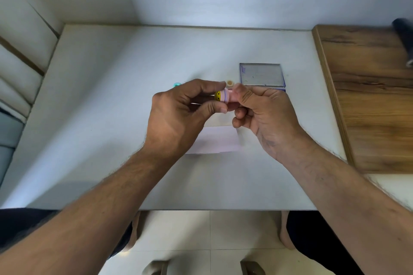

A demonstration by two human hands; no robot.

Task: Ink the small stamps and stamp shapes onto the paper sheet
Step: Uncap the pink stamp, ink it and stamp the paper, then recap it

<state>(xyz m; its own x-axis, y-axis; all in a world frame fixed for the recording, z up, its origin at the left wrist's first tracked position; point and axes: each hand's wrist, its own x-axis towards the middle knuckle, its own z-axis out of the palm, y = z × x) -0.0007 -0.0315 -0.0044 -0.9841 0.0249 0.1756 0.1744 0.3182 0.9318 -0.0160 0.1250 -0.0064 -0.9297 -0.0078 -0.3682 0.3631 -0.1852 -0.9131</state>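
Observation:
A small pink stamp (225, 96) with a yellow smiley end is held above the table between both hands. My left hand (178, 116) pinches its yellow end with thumb and fingers. My right hand (263, 116) grips the pink end. Under the hands lies the white paper sheet (214, 140), partly hidden. A blue-edged ink pad (261, 74) lies behind the hands to the right. A small beige stamp (229, 83) stands just behind my fingers. A teal stamp (177, 84) peeks out behind my left hand.
The white table (111, 107) runs to the wall at the back. A wooden board (368, 96) borders it on the right, with a blurred dark object (404, 38) at its far end. My knees and the tiled floor show below the table's front edge.

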